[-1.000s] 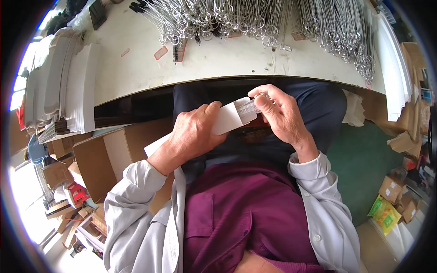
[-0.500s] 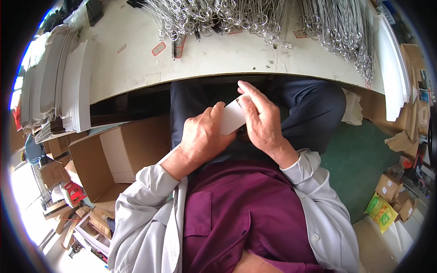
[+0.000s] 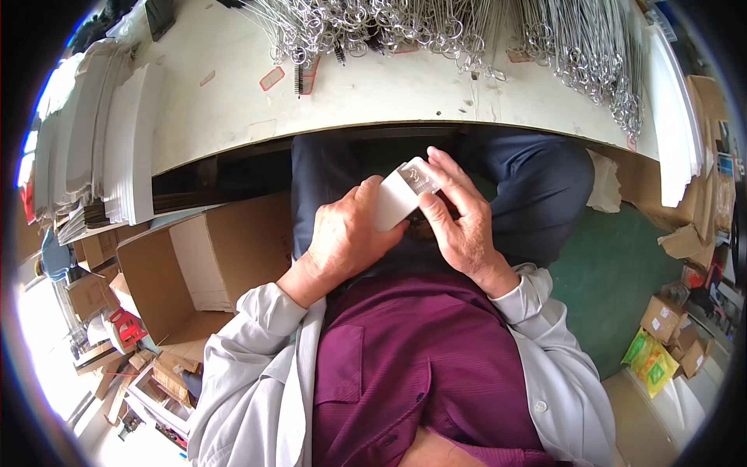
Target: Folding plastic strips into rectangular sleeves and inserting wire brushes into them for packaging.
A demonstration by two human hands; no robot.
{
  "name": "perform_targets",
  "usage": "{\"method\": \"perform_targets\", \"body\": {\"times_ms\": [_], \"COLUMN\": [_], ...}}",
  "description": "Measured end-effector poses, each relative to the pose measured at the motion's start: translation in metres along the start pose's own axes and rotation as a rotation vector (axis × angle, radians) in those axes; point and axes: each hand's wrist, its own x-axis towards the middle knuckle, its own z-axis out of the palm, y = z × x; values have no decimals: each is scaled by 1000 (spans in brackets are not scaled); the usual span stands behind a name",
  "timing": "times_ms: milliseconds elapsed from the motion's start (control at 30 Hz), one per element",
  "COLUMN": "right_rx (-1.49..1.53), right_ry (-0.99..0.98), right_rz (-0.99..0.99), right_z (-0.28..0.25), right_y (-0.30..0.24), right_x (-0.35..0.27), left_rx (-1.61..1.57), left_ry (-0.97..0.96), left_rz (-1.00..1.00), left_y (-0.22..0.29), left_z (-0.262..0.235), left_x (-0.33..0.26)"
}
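A slim white cardboard box is held over my lap, tilted, with its far end uncovered. Inside that end, shiny thin wire loops show, too small to make out fully. My left hand is wrapped around the box, thumb on top and fingers underneath. At the open end, my right hand grips the edge between thumb and fingers, near a raised end flap. The rest of the box is hidden behind my left hand and wrist.
Piles of wire-handled brushes with ring ends lie along the back of the white table. Flat white cartons stand at the left, more white card at the right. An opened brown carton sits below left.
My right hand has shifted slightly right and down from the box's far end. That end now shows open, with a flap up and wire loops visible inside.
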Motion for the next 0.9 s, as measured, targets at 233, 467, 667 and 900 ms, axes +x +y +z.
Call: {"method": "perform_targets", "body": {"times_ms": [233, 467, 667, 900], "right_rx": [20, 259, 346, 657], "right_ry": [-175, -309, -216, -27], "right_rz": [66, 247, 358, 600], "right_z": [-3, -5, -6, 7], "right_y": [-9, -11, -5, -10], "right_x": [2, -2, -10, -10], "left_rx": [-25, -183, -251, -272], "left_ry": [41, 17, 54, 85], "left_rz": [28, -9, 12, 60], "left_y": [-4, 0, 2, 2], "left_z": [14, 13, 15, 20], "left_x": [-4, -2, 6, 4]}}
